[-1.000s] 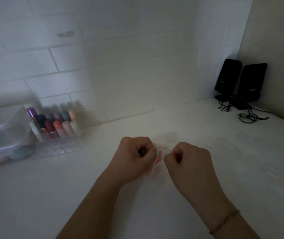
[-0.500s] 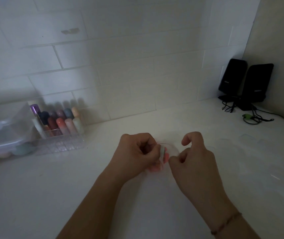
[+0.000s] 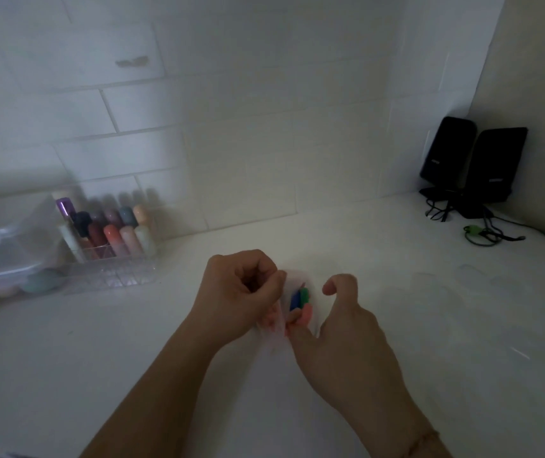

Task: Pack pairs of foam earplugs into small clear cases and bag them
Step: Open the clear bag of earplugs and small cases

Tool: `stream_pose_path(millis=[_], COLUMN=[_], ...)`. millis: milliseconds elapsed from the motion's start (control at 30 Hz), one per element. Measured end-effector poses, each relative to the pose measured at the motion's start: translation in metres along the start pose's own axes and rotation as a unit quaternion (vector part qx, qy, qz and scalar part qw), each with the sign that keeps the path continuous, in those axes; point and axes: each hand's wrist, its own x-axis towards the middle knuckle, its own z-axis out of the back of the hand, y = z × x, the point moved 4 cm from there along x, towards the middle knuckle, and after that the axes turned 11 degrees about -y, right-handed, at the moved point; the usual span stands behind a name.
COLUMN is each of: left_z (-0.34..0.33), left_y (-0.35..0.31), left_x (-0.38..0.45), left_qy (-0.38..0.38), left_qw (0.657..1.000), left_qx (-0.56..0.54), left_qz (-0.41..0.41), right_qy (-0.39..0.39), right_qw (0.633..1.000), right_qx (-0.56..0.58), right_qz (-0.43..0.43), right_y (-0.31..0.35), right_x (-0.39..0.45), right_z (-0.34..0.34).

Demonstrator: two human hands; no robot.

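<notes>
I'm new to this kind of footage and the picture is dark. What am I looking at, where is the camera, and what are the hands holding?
There is no machine here. The camera sits on a person's head and looks forward and down, so both forearms reach in from the bottom edge. The left hand pinches a thin clear bag, which is hard to make out in the dim light. The right hand works at the bag with its fingers curled; blue and green earplugs show between the two hands. All this happens over a white counter. At the left, against the tiled wall, stands a clear organizer filled with coloured pieces, too blurred to name. In the right corner stand two black speakers with their cables.
</notes>
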Motion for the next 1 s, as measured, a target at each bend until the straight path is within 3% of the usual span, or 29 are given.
stream_pose_path(millis=[167, 300, 367, 433, 500, 567, 633, 733, 833, 900, 1000], left_z=[0.014, 0.005, -0.004, -0.009, -0.011, -0.014, -0.023, -0.033, -0.034, -0.031, -0.021], left_y=[0.004, 0.002, 0.005, 0.014, 0.029, 0.045, 0.061, 0.078, 0.072, 0.063, 0.057], left_x=[0.007, 0.003, 0.002, 0.003, 0.008, 0.012, 0.012, 0.009, 0.008, 0.01, 0.009], left_qy=[-0.07, -0.016, 0.024, 0.015, -0.049, -0.075, -0.003, 0.085, 0.101, 0.05, -0.027], left_qw=[0.996, 0.998, 0.994, 0.985, 0.991, 0.991, 0.984, 0.973, 0.972, 0.959, 0.898], left_qx=[0.023, -0.038, -0.104, -0.167, -0.102, 0.072, 0.153, 0.152, 0.036, -0.08, -0.238], left_qz=[-0.05, -0.051, -0.02, 0.026, 0.067, 0.09, 0.092, 0.152, 0.21, 0.266, 0.369], right_qy=[0.035, 0.002, -0.009, -0.035, -0.059, -0.052, -0.047, -0.048, -0.041, -0.037, -0.007], right_qw=[0.999, 0.998, 0.993, 0.988, 0.983, 0.979, 0.978, 0.975, 0.963, 0.955, 0.938], right_qx=[-0.021, 0.053, 0.103, 0.143, 0.172, 0.198, 0.194, 0.176, 0.222, 0.262, 0.341], right_qz=[-0.013, -0.042, -0.049, -0.041, -0.016, 0.007, 0.054, 0.129, 0.148, 0.137, 0.062], right_y=[-0.013, -0.029, -0.035, -0.037, -0.035, -0.033, -0.031, -0.025, -0.021, -0.019, -0.02], right_x=[0.007, 0.019, 0.023, 0.025, 0.025, 0.024, 0.025, 0.022, 0.021, 0.022, 0.024], right_z=[0.003, 0.004, 0.005, 0.008, 0.01, 0.009, 0.007, 0.009, 0.014, 0.016, 0.016])
